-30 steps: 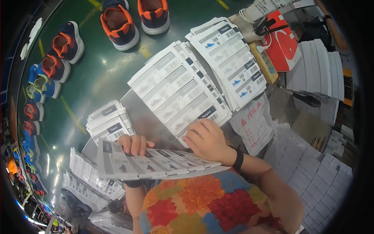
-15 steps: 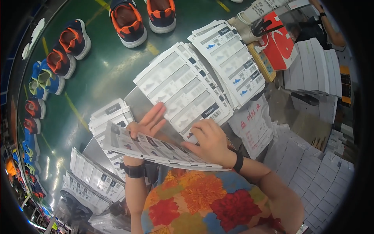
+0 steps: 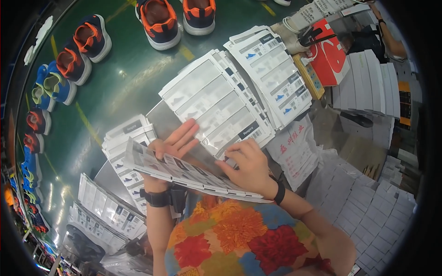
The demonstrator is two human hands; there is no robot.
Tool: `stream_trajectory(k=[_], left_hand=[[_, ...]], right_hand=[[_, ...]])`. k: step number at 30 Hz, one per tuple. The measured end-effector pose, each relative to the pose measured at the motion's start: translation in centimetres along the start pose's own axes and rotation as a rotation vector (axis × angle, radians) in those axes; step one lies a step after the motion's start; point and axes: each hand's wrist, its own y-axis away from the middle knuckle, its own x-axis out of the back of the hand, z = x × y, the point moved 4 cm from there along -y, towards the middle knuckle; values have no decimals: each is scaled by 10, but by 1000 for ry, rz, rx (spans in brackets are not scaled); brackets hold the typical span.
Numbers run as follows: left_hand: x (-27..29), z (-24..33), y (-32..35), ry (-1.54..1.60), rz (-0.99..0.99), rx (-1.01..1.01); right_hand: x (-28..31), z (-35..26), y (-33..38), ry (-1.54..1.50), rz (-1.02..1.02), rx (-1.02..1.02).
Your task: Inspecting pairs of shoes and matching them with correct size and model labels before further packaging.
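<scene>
A bundle of white printed label sheets is tilted in front of my body, its upper edge across my left hand. My left hand supports it, thumb over the edge and the other fingers stretched out beyond it. Over the bundle's right part is my right hand, its fingers curled, thumb and index tips close together; whatever lies between them is too small to make out. Just beyond both hands lies a stack of label sheets, and a second stack with blue shoe pictures stands to its right.
More label sheets lie at the left, with further stacks nearer. Navy-and-orange shoes and blue shoes line the green table. A red box, a plastic bag and white bundles are right.
The view has shifted slightly, so the shoes at the top sit a little further right and higher. Both hands keep nearly the same pose around the sheets.
</scene>
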Motion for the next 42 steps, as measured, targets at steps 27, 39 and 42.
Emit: stream_trajectory(k=[27, 39, 42], left_hand=[[1, 2, 32, -26, 232, -59], [-4, -12, 34, 45, 170, -47], [-20, -12, 27, -87, -33, -94]], right_hand=[[89, 55, -278, 314, 877, 138], [1, -5, -131, 111, -327, 198], [-15, -18, -76, 148, -277, 219]])
